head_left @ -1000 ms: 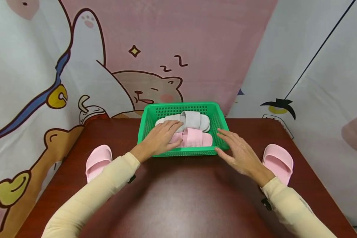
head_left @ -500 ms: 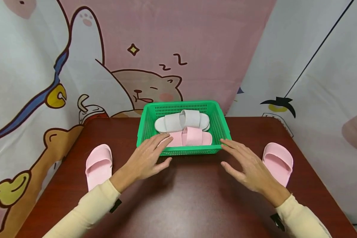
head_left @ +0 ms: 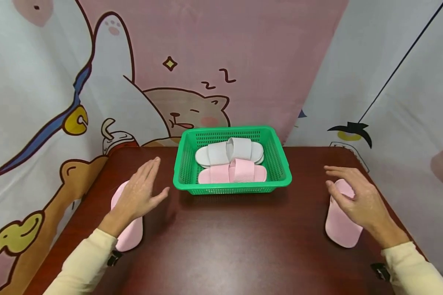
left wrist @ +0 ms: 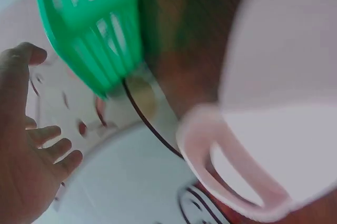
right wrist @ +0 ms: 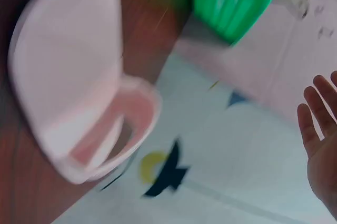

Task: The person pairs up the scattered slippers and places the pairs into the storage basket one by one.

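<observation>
My left hand [head_left: 136,194] hovers above a pink slipper [head_left: 130,237] on the left of the table, fingers straight, holding nothing; it covers much of the strap in the head view. The same slipper [left wrist: 284,87] shows blurred in the left wrist view. On the right, my right hand [head_left: 361,200] is over the other pink slipper [head_left: 343,225], its fingers loosely bent and nothing in them. Between the hands, at the back, stands a green basket [head_left: 232,188]. It holds white slippers [head_left: 218,153] behind pink slippers [head_left: 219,173].
The dark red wooden table [head_left: 232,237] ends at the back against a printed cloth [head_left: 254,61] with cartoon animals. More cloth hangs along both sides. Small black devices are strapped under both wrists.
My left hand has drawn out of the basket area and moved left over the left slipper. The right hand has moved right, from the basket's corner to the right slipper.
</observation>
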The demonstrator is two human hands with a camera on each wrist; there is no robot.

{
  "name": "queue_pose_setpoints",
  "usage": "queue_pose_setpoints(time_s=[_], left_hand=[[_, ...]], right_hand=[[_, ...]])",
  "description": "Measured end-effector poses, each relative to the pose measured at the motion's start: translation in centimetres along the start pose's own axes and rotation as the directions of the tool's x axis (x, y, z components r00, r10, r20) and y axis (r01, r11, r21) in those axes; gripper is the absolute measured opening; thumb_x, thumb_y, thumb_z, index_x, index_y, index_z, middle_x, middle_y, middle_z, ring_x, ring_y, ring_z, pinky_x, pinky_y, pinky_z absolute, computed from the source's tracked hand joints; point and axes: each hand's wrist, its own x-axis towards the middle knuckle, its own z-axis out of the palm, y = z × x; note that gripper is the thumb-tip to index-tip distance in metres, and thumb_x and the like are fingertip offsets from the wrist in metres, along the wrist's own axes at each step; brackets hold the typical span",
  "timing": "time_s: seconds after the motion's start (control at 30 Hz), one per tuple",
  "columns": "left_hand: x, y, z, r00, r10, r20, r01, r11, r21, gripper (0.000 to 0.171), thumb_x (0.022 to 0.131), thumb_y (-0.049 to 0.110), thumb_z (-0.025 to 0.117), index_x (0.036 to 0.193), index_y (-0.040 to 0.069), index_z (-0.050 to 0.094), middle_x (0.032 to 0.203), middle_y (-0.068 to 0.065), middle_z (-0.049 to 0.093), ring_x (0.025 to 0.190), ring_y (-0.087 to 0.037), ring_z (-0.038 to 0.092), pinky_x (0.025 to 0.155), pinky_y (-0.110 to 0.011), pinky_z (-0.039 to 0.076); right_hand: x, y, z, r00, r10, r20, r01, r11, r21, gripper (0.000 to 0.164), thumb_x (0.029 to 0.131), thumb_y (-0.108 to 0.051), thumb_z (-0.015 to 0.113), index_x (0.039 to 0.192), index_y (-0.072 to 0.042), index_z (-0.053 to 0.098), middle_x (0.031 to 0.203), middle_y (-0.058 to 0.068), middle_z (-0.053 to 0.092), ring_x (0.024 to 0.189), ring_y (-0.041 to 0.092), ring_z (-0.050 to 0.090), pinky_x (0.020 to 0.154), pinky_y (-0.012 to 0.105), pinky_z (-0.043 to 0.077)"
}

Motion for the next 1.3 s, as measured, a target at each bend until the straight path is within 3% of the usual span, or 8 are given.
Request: queue_pose_setpoints(time_s=[0.17,0.27,0.37,0.5,0.7,0.87,1.13,1.3], left_hand=[[-1.1,-3.8,-0.5,0.974,-0.136,0.179,0.144,0.989,-0.030,0.092,0.090,0.030,0.071,0.156,-0.010,0.021,0.159,-0.031,0.026,0.143,-0.051,0.024,0.112,-0.063,0.026],[-1.7,-5.3,-0.4,0.952,-0.174,0.251,0.201,0.976,-0.088,0.091,0.089,0.023,0.073,0.156,-0.009,0.021,0.157,-0.035,0.024,0.143,-0.055,0.020,0.113,-0.066,0.021],[-2.2,-6.2,0.0,0.937,-0.184,0.296,0.225,0.968,-0.113,0.087,0.088,0.019,0.074,0.156,-0.006,0.026,0.155,-0.037,0.025,0.141,-0.059,0.021,0.110,-0.070,0.022],[-3.1,-6.9,0.4,0.922,-0.211,0.326,0.251,0.964,-0.086,0.082,0.090,0.024,0.073,0.155,-0.004,0.032,0.154,-0.037,0.027,0.140,-0.059,0.022,0.107,-0.073,0.023],[-4.4,-7.8,0.0,0.898,-0.253,0.361,0.298,0.951,-0.076,0.064,0.092,0.024,0.070,0.144,-0.005,0.047,0.151,-0.037,0.032,0.138,-0.060,0.025,0.106,-0.075,0.023],[-5.8,-8.4,0.0,0.868,-0.275,0.413,0.355,0.926,-0.131,0.057,0.096,0.027,0.068,0.140,-0.006,0.051,0.147,-0.037,0.039,0.136,-0.056,0.033,0.106,-0.071,0.027],[-7.4,-8.8,0.0,0.884,-0.262,0.387,0.333,0.934,-0.130,0.056,0.100,0.026,0.062,0.142,-0.008,0.050,0.146,-0.036,0.043,0.132,-0.056,0.040,0.105,-0.070,0.031],[-7.4,-8.6,-0.1,0.879,-0.307,0.364,0.334,0.943,-0.012,0.059,0.101,0.037,0.061,0.143,-0.003,0.053,0.144,-0.033,0.048,0.127,-0.054,0.048,0.100,-0.069,0.038]], right_hand=[[-1.9,5.5,-1.2,0.995,0.104,-0.008,-0.105,0.989,-0.101,0.037,0.087,-0.005,0.071,0.124,-0.006,0.070,0.120,0.012,0.067,0.122,0.001,0.048,0.106,0.012,0.024],[-3.8,7.8,-1.7,0.977,0.203,0.062,-0.192,0.970,-0.146,0.037,0.090,-0.009,0.070,0.127,-0.006,0.066,0.125,0.016,0.063,0.124,0.019,0.049,0.111,0.018,0.021],[-5.3,9.3,-2.3,0.943,0.299,0.143,-0.276,0.948,-0.160,0.041,0.093,-0.015,0.069,0.133,-0.005,0.062,0.133,0.023,0.058,0.122,0.044,0.047,0.117,0.045,0.023],[-6.4,10.2,-2.6,0.896,0.380,0.229,-0.349,0.922,-0.165,0.047,0.095,-0.022,0.068,0.136,0.000,0.059,0.136,0.031,0.053,0.124,0.057,0.043,0.106,0.072,0.023],[-7.1,10.3,-2.1,0.856,0.418,0.304,-0.379,0.907,-0.183,0.035,0.097,-0.018,0.066,0.127,0.000,0.064,0.135,0.033,0.054,0.123,0.055,0.044,0.106,0.070,0.026],[-7.1,10.5,-1.6,0.868,0.390,0.307,-0.361,0.921,-0.149,0.035,0.097,-0.013,0.066,0.128,0.004,0.063,0.134,0.034,0.052,0.122,0.056,0.041,0.105,0.074,0.023],[-6.5,11.0,-1.1,0.867,0.374,0.328,-0.350,0.927,-0.132,0.037,0.098,-0.018,0.066,0.128,0.005,0.064,0.133,0.037,0.050,0.121,0.057,0.042,0.105,0.073,0.024],[-5.6,10.5,-0.8,0.825,0.426,0.371,-0.390,0.905,-0.171,0.048,0.100,-0.028,0.064,0.136,0.003,0.059,0.130,0.038,0.046,0.120,0.058,0.037,0.092,0.077,0.030]])
